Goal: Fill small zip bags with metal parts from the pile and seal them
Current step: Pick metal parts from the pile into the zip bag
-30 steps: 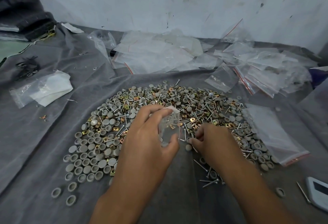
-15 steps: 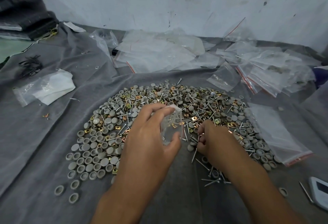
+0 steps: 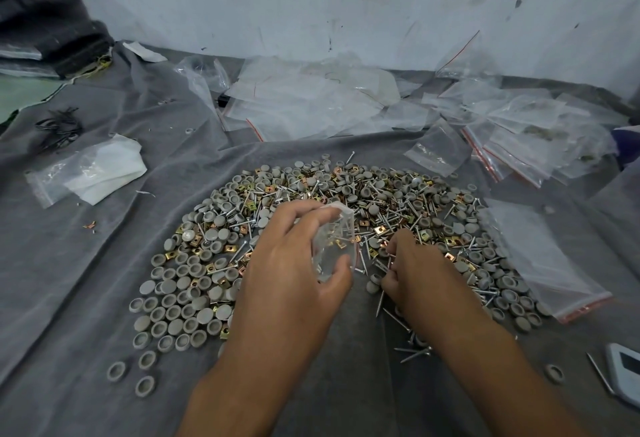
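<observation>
A small clear zip bag (image 3: 334, 246) is pinched between thumb and curled fingers of the left hand (image 3: 294, 263), held above the pile of metal parts (image 3: 311, 228) spread on the grey cloth (image 3: 86, 280). At 3 o'clock of the bag, the right hand (image 3: 412, 270) is curled down on the pile, a screw (image 3: 380, 301) pinched at its fingertips. Empty zip bags (image 3: 311, 100) are heaped at 12 o'clock of the pile, by the wall.
</observation>
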`<state>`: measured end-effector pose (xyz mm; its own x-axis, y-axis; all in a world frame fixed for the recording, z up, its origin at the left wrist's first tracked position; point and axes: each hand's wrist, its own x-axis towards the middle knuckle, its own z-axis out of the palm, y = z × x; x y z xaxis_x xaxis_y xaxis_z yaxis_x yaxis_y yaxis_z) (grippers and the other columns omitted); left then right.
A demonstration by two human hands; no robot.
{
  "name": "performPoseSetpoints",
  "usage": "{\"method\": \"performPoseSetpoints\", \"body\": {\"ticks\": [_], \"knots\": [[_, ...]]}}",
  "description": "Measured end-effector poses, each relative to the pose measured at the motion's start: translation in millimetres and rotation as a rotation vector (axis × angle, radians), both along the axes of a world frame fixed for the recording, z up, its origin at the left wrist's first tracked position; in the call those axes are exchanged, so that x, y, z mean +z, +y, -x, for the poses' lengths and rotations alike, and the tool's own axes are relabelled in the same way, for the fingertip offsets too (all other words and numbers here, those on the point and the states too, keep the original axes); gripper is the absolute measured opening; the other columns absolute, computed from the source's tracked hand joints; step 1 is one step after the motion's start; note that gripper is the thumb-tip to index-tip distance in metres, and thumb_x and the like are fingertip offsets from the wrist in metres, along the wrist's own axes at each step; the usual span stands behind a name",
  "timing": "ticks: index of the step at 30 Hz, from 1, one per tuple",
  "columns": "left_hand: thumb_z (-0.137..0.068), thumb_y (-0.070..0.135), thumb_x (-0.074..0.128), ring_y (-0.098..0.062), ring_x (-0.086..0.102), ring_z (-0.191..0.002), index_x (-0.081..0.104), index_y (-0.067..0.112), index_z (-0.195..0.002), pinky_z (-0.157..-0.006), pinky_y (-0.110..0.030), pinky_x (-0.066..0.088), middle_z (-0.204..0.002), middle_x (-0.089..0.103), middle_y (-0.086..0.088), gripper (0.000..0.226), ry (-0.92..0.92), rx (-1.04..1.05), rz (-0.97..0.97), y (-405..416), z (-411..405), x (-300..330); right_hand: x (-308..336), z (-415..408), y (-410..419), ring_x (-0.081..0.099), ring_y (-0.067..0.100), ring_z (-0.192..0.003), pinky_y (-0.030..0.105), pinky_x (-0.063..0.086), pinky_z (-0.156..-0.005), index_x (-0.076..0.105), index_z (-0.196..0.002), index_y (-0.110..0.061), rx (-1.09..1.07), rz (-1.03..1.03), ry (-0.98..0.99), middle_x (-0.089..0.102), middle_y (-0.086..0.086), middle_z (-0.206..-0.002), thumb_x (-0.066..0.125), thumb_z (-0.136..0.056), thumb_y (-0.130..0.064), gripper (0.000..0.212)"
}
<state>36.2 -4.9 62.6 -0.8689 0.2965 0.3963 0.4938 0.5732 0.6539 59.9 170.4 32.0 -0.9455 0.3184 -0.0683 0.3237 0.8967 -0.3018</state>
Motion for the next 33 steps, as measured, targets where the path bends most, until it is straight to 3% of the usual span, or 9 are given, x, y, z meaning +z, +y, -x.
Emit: {"method": "performPoseSetpoints", "body": {"ticks": [7, 14, 19, 22, 28, 33], "knots": [[-0.08, 0.021, 0.079, 0.01, 0.049, -0.103, 0.064, 0.025, -0.125, -0.086, 0.005, 0.028, -0.117, 0.052, 0.018, 0.047, -0.008, 0.002, 0.01, -1, 0, 0, -1, -1, -2, 0.063, 0.024, -0.084, 0.031, 0.043, -0.063, 0.041, -0.111, -0.02, 0.024, -0.041, -0.032, 0.062, 0.004, -0.097, 0.062, -0.095, -0.024, 0.027], [-0.081, 0.019, 0.079, 0.007, 0.047, -0.092, 0.065, 0.023, -0.125, -0.088, 0.003, 0.03, -0.117, 0.054, 0.015, 0.047, -0.009, 0.003, 0.009, -1, 0, 1, -1, -3, 4, 0.061, 0.022, -0.078, 0.038, 0.053, -0.068, 0.04, -0.111, -0.019, 0.035, -0.018, -0.045, 0.061, 0.004, -0.09, 0.052, -0.098, -0.014, 0.019], [-0.082, 0.021, 0.078, 0.009, 0.05, -0.095, 0.064, 0.026, -0.126, -0.085, 0.004, 0.03, -0.116, 0.051, 0.019, 0.047, -0.018, 0.005, 0.016, -1, 0, 2, 1, -4, 20, 0.056, 0.009, -0.082, 0.03, 0.049, -0.072, 0.047, -0.111, -0.026, -0.018, 0.162, -0.003, 0.058, -0.007, -0.093, 0.06, -0.097, -0.014, 0.022], [-0.082, 0.021, 0.077, 0.01, 0.05, -0.1, 0.064, 0.025, -0.126, -0.086, 0.004, 0.029, -0.116, 0.051, 0.019, 0.046, -0.016, 0.001, 0.015, 0, 0, 1, 1, -7, 30, 0.059, 0.002, -0.081, 0.016, 0.044, -0.063, 0.054, -0.11, -0.03, -0.038, 0.249, 0.017, 0.06, -0.013, -0.094, 0.068, -0.094, -0.013, 0.028], [-0.082, 0.023, 0.076, 0.009, 0.05, -0.096, 0.064, 0.027, -0.126, -0.085, 0.004, 0.029, -0.116, 0.052, 0.019, 0.046, -0.021, 0.003, 0.017, 0, -1, 2, -2, -4, 38, 0.06, -0.008, -0.08, 0.007, 0.04, -0.064, 0.067, -0.102, -0.031, -0.049, 0.241, 0.112, 0.068, -0.017, -0.087, 0.076, -0.089, -0.016, 0.021], [-0.082, 0.02, 0.077, 0.009, 0.051, -0.1, 0.064, 0.026, -0.125, -0.086, 0.005, 0.028, -0.118, 0.053, 0.017, 0.046, -0.023, 0.002, 0.012, 0, -1, 2, 1, -5, 36, 0.059, -0.015, -0.075, 0.006, 0.037, -0.064, 0.061, -0.091, -0.042, -0.03, 0.24, 0.198, 0.067, -0.023, -0.077, 0.079, -0.086, -0.026, 0.025]]}}
